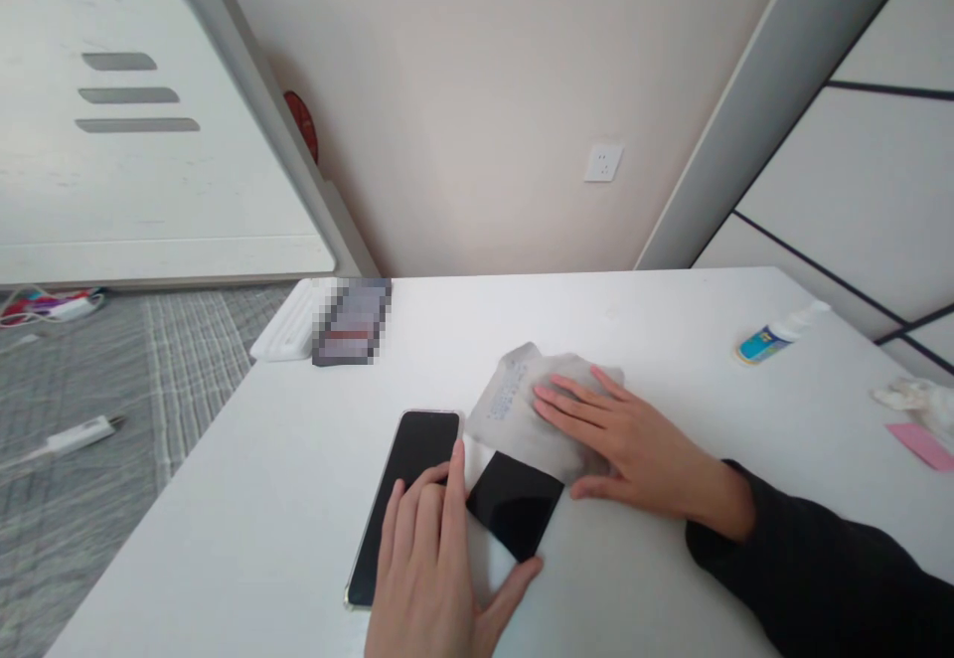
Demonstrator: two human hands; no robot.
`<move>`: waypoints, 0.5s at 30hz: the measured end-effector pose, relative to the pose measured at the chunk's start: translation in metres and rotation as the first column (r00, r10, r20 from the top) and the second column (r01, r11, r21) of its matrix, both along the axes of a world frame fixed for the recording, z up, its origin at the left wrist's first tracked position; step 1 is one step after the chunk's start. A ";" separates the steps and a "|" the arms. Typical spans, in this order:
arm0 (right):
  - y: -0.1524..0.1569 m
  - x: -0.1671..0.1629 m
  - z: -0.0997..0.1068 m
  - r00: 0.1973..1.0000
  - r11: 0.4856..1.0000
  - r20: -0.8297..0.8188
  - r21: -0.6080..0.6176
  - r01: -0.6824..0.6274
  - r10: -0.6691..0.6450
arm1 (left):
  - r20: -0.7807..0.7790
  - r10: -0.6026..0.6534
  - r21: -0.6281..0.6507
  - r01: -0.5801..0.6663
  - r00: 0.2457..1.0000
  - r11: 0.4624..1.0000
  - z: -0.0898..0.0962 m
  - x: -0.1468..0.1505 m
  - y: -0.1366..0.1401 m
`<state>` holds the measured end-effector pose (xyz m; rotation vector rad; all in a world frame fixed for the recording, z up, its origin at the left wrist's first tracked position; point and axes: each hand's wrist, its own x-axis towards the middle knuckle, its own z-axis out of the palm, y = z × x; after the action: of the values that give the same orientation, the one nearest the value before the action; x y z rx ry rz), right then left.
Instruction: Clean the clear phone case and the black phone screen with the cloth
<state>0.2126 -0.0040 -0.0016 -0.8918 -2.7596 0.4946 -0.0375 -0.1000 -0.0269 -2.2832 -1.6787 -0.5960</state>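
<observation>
A black smartphone (pixel 406 484) lies face up on the white table (pixel 656 330), screen dark. My left hand (pixel 436 564) rests flat on the phone's lower half, fingers together, thumb out to the right. Beside the phone lies a translucent grey sleeve (pixel 514 405) with a black sheet (pixel 514 504) sticking out of its near end. My right hand (pixel 618 434), in a dark sleeve, presses flat on the grey sleeve with fingers spread. The left thumb is close to the black sheet's near corner.
A white ribbed box (pixel 287 325) and a blurred dark card (pixel 352 325) lie at the table's far left edge. At the right are a small blue-labelled bottle (pixel 775 335), a crumpled white wipe (pixel 913 398) and a pink card (pixel 922 444). Cables and a white charger (pixel 79 434) lie on the grey checked floor covering.
</observation>
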 end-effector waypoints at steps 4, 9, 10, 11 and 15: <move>-0.013 -0.008 0.004 0.967 0.961 -0.041 -0.112 -0.254 0.251 | -0.029 -0.021 0.015 0.021 0.999 1.000 -0.001 -0.001 0.000; -0.003 -0.001 0.001 0.989 0.986 -0.044 -0.074 -0.148 0.145 | -0.050 -0.019 0.042 0.021 0.999 0.999 -0.005 -0.004 0.000; 0.001 0.004 0.000 0.998 0.997 -0.033 -0.034 -0.064 0.063 | -0.044 -0.011 0.042 0.013 0.999 0.999 -0.006 -0.004 0.000; 0.004 0.007 0.000 1.000 1.000 -0.029 -0.002 -0.008 0.008 | -0.037 -0.004 0.040 0.005 0.999 0.999 -0.006 -0.004 0.000; -0.004 0.001 0.002 0.978 0.978 -0.055 -0.042 -0.203 0.200 | -0.014 -0.006 0.027 0.006 1.000 1.000 -0.004 -0.003 -0.001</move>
<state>0.2138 -0.0081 -0.0001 -0.6019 -2.8169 0.6102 -0.0401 -0.1009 -0.0311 -2.2692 -1.6480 -0.5987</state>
